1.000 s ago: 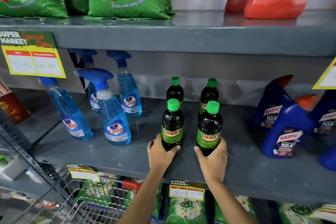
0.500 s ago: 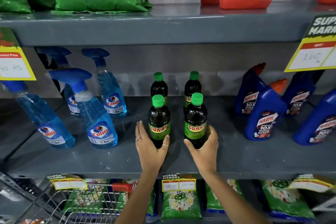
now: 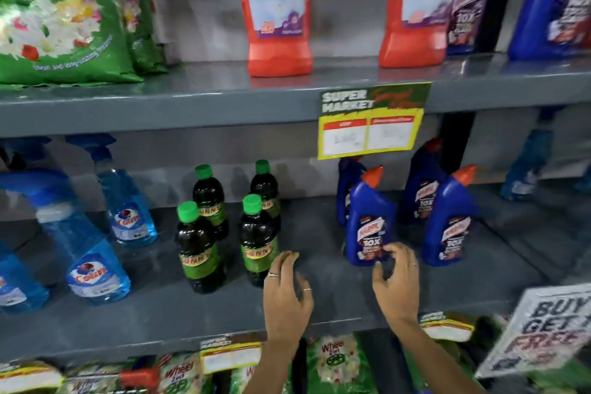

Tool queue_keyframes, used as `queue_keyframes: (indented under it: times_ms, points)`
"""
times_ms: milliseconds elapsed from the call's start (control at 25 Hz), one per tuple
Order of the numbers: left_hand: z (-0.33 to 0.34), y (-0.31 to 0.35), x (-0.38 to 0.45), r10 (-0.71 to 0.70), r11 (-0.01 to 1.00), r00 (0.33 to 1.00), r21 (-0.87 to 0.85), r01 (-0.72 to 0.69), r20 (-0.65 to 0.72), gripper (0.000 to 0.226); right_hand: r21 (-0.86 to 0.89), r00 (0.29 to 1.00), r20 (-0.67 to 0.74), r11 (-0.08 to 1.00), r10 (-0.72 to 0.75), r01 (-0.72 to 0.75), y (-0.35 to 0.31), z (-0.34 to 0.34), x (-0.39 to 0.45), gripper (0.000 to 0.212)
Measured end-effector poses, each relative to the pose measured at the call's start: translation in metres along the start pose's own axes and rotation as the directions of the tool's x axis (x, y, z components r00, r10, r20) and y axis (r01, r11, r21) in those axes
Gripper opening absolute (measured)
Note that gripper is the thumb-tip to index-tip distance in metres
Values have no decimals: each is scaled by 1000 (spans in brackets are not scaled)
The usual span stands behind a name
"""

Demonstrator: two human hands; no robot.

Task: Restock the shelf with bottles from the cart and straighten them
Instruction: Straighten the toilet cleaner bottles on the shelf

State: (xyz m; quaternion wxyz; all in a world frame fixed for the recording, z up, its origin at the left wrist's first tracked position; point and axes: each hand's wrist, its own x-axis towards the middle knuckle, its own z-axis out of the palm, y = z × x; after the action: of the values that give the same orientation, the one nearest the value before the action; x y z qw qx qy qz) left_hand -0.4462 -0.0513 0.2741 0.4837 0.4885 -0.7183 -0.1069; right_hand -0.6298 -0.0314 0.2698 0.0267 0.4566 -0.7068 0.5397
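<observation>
Blue cleaner bottles (image 3: 371, 221) stand just beyond both empty hands (image 3: 396, 281).

Sunny bottles (image 3: 224, 227) left of Harpic bottles (image 3: 406, 211)

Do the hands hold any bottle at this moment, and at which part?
Nothing is held. The left hand is open beside the green-capped bottle; the right hand reaches toward the blue bottle.
</observation>
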Motion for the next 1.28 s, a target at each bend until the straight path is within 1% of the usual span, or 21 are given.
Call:
queue_keyframes:
  times_ms: [80,160,240,320,400,480,560,680,800,880,960,1080,1280]
  points:
    - [23,21,0,-29,999,997,-24,31,70,41,-28,1000,-16,999,-17,17,23,-22,19,33]
    - [44,38,1,-85,995,989,-33,89,118,45,-40,998,-54,999,19,-21,45,-41,37,38]
    - [64,52,3,-160,984,977,-52,169,144,49,-64,993,-92,995,73,-79,66,-53,49,52]
    - [86,65,4,-232,963,961,-103,249,154,55,-51,988,-86,990,127,-131,86,-59,57,69]
    - [107,77,3,-308,928,940,-169,331,146,66,16,973,-34,974,228,-227,96,-61,62,85]
    - [128,88,2,-425,869,899,-230,439,108,84,43,946,49,945,321,-323,102,-60,66,97]
    - [146,97,4,-523,807,848,-275,523,79,99,24,940,93,943,330,-333,104,-58,65,103]
    - [168,106,15,-592,777,805,-248,578,21,113,2,942,98,947,320,-322,106,-57,64,105]
    - [180,110,26,-641,756,765,-219,616,-61,117,-4,941,114,947,319,-320,108,-57,65,105]
    - [187,108,31,-649,753,753,-239,614,-112,119,-11,943,106,949,315,-316,109,-56,65,105]
    - [193,108,34,-640,760,753,-263,594,-151,121,-10,944,95,949,315,-315,109,-55,65,105]
    - [197,107,35,-626,775,759,-257,578,-181,120,-17,947,79,951,310,-310,109,-53,66,105]
    - [195,109,24,-589,804,792,-212,556,-158,119,-37,945,87,949,315,-313,111,-53,66,106]
